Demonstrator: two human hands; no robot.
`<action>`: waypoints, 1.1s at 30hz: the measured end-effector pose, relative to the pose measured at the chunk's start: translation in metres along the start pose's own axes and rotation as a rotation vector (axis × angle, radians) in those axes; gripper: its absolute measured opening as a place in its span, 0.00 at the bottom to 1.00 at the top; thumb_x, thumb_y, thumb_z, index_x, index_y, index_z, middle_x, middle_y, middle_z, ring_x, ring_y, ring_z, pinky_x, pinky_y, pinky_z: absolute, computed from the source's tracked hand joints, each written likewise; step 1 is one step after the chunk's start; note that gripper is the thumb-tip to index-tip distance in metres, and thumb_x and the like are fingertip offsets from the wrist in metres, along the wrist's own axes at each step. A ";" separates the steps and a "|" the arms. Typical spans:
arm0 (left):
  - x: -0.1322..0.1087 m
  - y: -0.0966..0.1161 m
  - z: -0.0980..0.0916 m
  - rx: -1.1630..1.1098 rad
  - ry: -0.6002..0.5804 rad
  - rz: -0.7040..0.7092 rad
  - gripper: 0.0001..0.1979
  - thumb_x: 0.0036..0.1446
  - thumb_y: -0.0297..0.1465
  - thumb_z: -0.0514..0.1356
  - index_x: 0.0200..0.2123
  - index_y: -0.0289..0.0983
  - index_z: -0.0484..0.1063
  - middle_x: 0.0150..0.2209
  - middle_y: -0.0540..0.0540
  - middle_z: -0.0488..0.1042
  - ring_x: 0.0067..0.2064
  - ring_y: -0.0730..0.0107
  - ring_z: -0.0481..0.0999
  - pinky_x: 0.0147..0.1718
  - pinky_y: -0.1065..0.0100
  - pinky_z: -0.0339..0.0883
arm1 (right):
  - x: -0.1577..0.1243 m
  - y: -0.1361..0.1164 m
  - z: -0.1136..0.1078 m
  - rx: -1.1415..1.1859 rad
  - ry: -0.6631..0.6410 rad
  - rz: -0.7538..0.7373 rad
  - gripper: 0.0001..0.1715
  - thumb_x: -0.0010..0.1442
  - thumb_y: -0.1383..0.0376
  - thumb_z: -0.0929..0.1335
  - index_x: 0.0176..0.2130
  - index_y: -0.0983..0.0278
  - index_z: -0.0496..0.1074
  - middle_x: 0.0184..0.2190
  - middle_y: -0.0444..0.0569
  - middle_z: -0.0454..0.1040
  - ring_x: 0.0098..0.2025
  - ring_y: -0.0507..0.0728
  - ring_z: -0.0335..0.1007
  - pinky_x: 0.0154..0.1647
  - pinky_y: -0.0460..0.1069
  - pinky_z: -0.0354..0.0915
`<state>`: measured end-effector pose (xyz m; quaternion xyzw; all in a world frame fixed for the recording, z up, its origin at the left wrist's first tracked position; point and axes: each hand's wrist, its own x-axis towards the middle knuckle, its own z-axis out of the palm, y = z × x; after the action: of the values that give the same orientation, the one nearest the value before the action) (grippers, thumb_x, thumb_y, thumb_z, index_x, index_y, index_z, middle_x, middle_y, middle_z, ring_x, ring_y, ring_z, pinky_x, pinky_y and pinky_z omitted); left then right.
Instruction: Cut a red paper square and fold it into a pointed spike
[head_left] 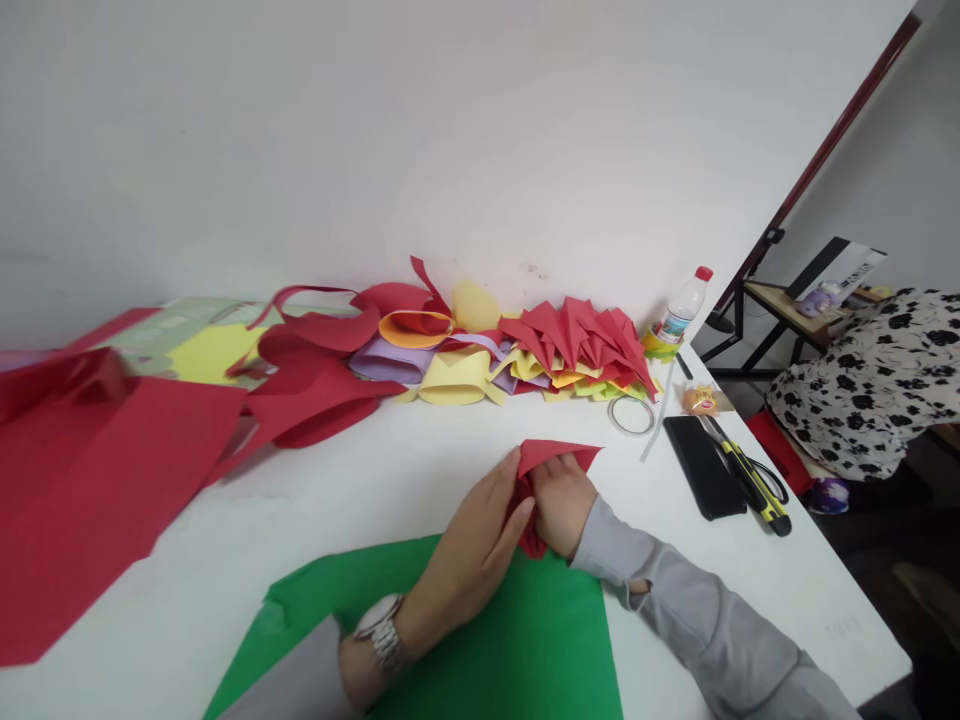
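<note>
Over the green sheet point(525, 650) on the white table, a folded piece of red paper point(551, 452) is between my two hands. My left hand point(480, 540), with a silver watch on its wrist, holds the paper's left side between thumb and fingers. From the right, my right hand point(564, 503) grips the same paper, its fingers curled and partly hidden in the fold. One pointed corner of the paper sticks out beyond my right knuckles.
Red paper sheets point(112, 480) spread over the left. Against the wall lie rolled yellow paper pieces point(455, 375) and folded red paper points point(574, 335). To the right are a tape roll point(631, 415), bottle point(684, 308), black phone point(703, 467) and yellow-black cutter point(756, 482). Someone in patterned clothing point(870, 380) is beyond the table edge.
</note>
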<state>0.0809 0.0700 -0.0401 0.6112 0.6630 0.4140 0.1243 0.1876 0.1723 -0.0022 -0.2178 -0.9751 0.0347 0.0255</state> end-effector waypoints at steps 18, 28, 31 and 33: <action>0.007 -0.009 -0.007 0.372 -0.185 0.256 0.33 0.69 0.41 0.45 0.70 0.34 0.36 0.68 0.35 0.52 0.68 0.55 0.52 0.64 0.51 0.53 | -0.009 0.019 0.011 -0.110 -0.022 -0.246 0.17 0.60 0.65 0.65 0.43 0.75 0.76 0.39 0.63 0.77 0.47 0.65 0.65 0.52 0.58 0.58; 0.007 -0.012 0.000 0.535 -0.193 0.320 0.33 0.67 0.47 0.45 0.66 0.30 0.53 0.67 0.33 0.54 0.68 0.55 0.54 0.63 0.54 0.53 | -0.021 0.007 -0.012 -0.131 -0.134 -0.024 0.14 0.60 0.64 0.66 0.39 0.68 0.79 0.38 0.62 0.77 0.47 0.67 0.65 0.44 0.58 0.62; 0.013 -0.015 -0.005 0.563 -0.222 0.286 0.38 0.65 0.51 0.45 0.66 0.27 0.51 0.67 0.30 0.54 0.68 0.50 0.54 0.63 0.52 0.52 | -0.023 0.006 -0.012 -0.140 -0.118 -0.021 0.17 0.62 0.64 0.64 0.45 0.71 0.77 0.46 0.65 0.74 0.48 0.67 0.64 0.45 0.59 0.63; 0.018 -0.018 -0.009 0.574 -0.247 0.259 0.40 0.64 0.52 0.44 0.66 0.25 0.51 0.66 0.28 0.55 0.68 0.50 0.53 0.63 0.51 0.51 | -0.023 0.008 -0.010 -0.136 -0.076 -0.010 0.20 0.62 0.63 0.64 0.48 0.73 0.75 0.52 0.66 0.71 0.49 0.67 0.63 0.44 0.59 0.63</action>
<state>0.0587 0.0844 -0.0411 0.7460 0.6493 0.1454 -0.0270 0.2119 0.1703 0.0063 -0.2129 -0.9764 -0.0235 -0.0264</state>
